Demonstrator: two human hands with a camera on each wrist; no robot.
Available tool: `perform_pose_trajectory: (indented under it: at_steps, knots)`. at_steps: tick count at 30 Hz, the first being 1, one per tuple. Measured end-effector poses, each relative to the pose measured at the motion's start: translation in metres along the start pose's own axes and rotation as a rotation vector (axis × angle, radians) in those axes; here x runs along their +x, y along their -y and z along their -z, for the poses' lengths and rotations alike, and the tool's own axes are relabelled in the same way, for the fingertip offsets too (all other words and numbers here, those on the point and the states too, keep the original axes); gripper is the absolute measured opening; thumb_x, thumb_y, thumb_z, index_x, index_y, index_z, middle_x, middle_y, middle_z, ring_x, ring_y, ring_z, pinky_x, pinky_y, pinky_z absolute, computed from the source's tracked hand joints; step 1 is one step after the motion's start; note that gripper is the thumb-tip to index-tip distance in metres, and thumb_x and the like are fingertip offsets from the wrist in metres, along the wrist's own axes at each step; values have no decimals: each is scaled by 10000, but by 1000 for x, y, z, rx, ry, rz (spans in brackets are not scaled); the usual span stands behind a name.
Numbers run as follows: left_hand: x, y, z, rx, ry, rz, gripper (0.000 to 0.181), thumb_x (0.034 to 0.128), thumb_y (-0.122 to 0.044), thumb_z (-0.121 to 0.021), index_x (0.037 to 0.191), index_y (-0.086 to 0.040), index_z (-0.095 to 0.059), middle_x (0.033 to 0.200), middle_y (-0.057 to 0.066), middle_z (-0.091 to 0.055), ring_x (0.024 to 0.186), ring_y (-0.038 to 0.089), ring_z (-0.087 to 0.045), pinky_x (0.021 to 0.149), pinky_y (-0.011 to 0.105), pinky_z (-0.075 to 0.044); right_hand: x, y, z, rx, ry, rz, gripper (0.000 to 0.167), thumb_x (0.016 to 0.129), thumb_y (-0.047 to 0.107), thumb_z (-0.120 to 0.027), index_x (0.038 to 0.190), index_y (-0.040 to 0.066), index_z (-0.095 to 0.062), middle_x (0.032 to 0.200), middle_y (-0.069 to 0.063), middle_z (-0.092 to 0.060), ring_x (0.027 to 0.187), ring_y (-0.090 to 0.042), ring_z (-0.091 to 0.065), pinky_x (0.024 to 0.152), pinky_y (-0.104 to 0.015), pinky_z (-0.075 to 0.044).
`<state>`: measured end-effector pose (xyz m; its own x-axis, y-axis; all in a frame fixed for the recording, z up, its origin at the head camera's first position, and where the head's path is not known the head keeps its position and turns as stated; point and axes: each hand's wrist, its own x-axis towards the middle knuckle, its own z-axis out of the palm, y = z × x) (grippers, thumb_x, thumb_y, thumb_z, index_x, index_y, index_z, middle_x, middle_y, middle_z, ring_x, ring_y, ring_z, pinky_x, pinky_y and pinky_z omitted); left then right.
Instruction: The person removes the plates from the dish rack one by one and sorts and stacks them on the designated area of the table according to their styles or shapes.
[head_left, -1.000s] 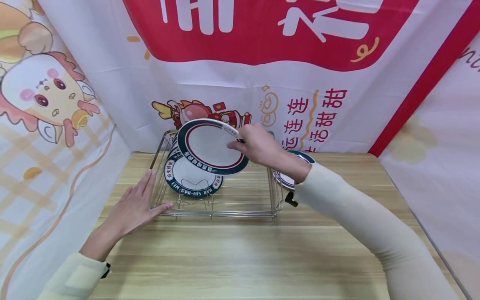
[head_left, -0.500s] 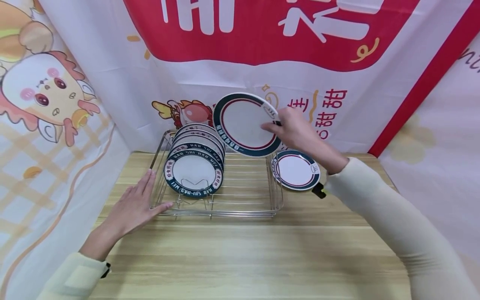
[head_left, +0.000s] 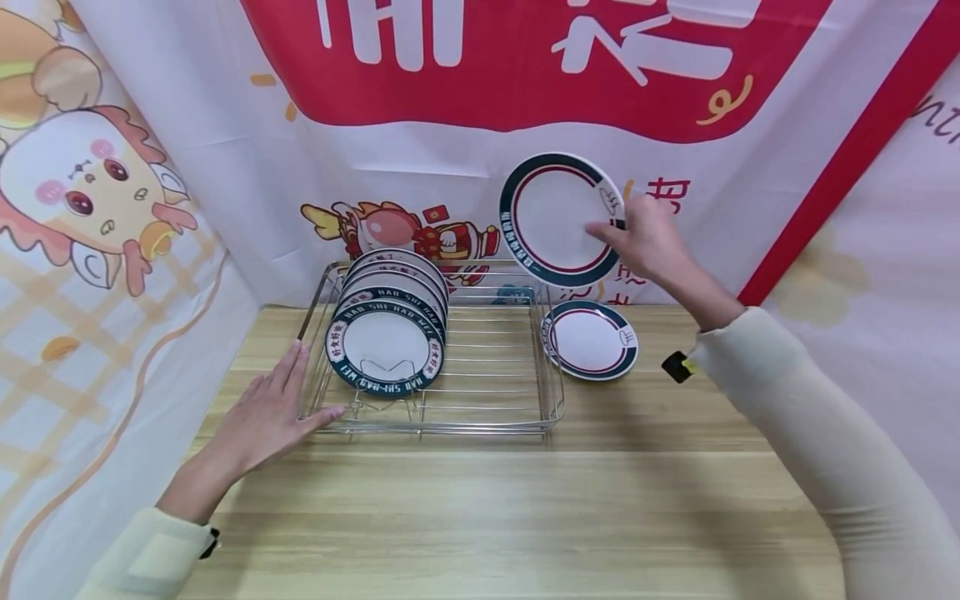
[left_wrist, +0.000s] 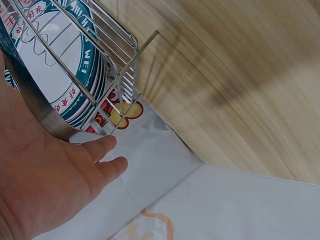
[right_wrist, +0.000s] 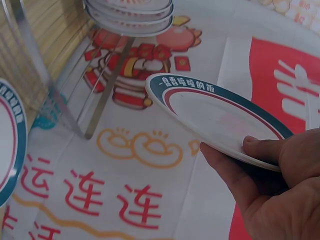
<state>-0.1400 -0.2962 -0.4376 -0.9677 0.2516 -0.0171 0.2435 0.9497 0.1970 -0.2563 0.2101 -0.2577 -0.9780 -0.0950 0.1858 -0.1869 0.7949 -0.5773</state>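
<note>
Green-rimmed plate point(head_left: 551, 217), head view: raised and tilted near the far right corner of the wire dish rack point(head_left: 487, 429), clamped at its right edge by the right hand point(head_left: 652, 242). The left hand point(head_left: 270, 408) lies at the rack's front left corner, fingers extended, thumb apart. A row of plates point(head_left: 384, 343) leans in the rack's left end. A second plate point(head_left: 588, 340) lies face up on the surface point(head_left: 487, 517), just beside the rack's right end.

The step in hand appears to be a transfer between rack and surface; direction cannot be determined. The next move calls for a firm edge grip and clearance over the rack's side wires. If the destination is the second plate, level the load before lowering.

Left wrist view: the held plate is absent. This view adds the left palm and the layered edges of the racked plates behind the wires. The hand appears braced against the rack.

Right wrist view: the grip, partly hidden in the head view, is exposed. The thumb presses the upper face; a finger supports the underside. The plate is seen obliquely, apart from the rack.
</note>
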Motion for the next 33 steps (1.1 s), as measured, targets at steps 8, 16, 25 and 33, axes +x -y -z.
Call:
perform_pose_trajectory:
  at_steps: [8, 16, 25, 33]
  knots:
    - [-1, -2, 1, -3, 12, 0, 1145, 1006, -726, -510, 1673, 21, 46, 1745, 285, 12, 1581, 530, -133, 1222, 746, -178, 2, -39, 9, 5, -18, -80, 540, 1014, 311, -730, 1442, 8, -597, 1193, -279, -722, 924, -415, -752, 609, -213, -580]
    - [-2, -2, 1, -2, 16, -3, 1145, 1007, -727, -506, 1673, 20, 50, 1746, 278, 23, 1584, 525, -129, 1223, 744, -180, -2, -78, 12, -8, 5, -149, 466, 1025, 280, -717, 1347, -45, -627, 1063, -288, -723, 685, -270, -626, 559, -235, -515]
    - [-1, -3, 2, -7, 17, 0, 1142, 1011, -726, -499, 1670, 31, 45, 1745, 281, 26, 1584, 528, -126, 1227, 738, -180, -6, -114, 8, -30, 88, -208, 473, 1030, 279, -713, 1306, -96, -627, 1063, -313, -731, 776, -340, -704, 622, -242, -551]
    - [0, -2, 1, -9, 8, -1, 1145, 1006, -725, -511, 1675, 12, 56, 1745, 282, 20, 1583, 528, -125, 1231, 737, -169, -12, -135, -3, -32, 162, -257, 439, 1037, 283, -702, 1197, -122, -650, 940, -261, -742, 767, -328, -695, 631, -270, -564]
